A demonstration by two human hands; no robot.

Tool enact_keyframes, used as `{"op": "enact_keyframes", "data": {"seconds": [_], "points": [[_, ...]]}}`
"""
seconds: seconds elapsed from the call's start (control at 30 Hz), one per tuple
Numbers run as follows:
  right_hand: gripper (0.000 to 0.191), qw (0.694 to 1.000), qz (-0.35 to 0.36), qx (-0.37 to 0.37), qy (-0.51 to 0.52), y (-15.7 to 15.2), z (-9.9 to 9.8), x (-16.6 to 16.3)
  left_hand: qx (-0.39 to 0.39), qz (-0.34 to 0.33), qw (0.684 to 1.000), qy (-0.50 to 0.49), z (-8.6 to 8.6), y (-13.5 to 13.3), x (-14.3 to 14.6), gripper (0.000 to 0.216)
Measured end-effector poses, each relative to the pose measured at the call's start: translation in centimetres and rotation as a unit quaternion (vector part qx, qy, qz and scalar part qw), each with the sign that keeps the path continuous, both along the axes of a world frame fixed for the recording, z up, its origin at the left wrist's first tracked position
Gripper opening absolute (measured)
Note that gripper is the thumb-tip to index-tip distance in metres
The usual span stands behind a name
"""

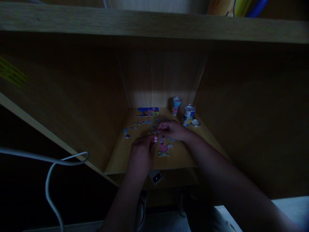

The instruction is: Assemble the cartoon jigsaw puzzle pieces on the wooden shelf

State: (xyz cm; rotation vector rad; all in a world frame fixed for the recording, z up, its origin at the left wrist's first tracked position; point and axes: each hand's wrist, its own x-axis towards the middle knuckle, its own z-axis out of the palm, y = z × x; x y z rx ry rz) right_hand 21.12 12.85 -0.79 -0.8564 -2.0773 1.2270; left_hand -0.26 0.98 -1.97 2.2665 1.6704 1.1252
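A pink jigsaw puzzle piece [155, 139] is pinched between the thumb and fingers of my left hand [143, 147]. Just beyond it, my right hand [172, 129] is closed low over the shelf, fingertips together; anything between them is too small and dark to make out. Below my right hand lies a partly joined puzzle section [163, 149] with a pink figure on it. Loose puzzle pieces [135, 125] are scattered in an arc to the left and behind my hands. A blue picture card [148, 111] lies flat near the back panel.
Two printed cans [176, 105] [188, 115] stand at the back right, with a round lid [195, 122] beside the nearer one. Wooden side walls and an upper shelf edge [154, 25] enclose the space. A white cable [50, 175] hangs at the left; a small device [155, 177] sits below the shelf.
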Motion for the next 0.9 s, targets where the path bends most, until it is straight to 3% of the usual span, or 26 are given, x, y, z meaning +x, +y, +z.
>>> {"op": "enact_keyframes", "data": {"seconds": [0.37, 0.9], "points": [[0.055, 0.989, -0.081, 0.096, -0.078, 0.7, -0.4, 1.3, -0.015, -0.003, 1.000, 0.004, 0.3, -0.2, 0.1, 0.026], [0.056, 0.985, -0.073, 0.125, -0.095, 0.6, -0.1, 1.4, -0.008, 0.004, 1.000, 0.021, 0.2, -0.1, 0.2, 0.024]]}}
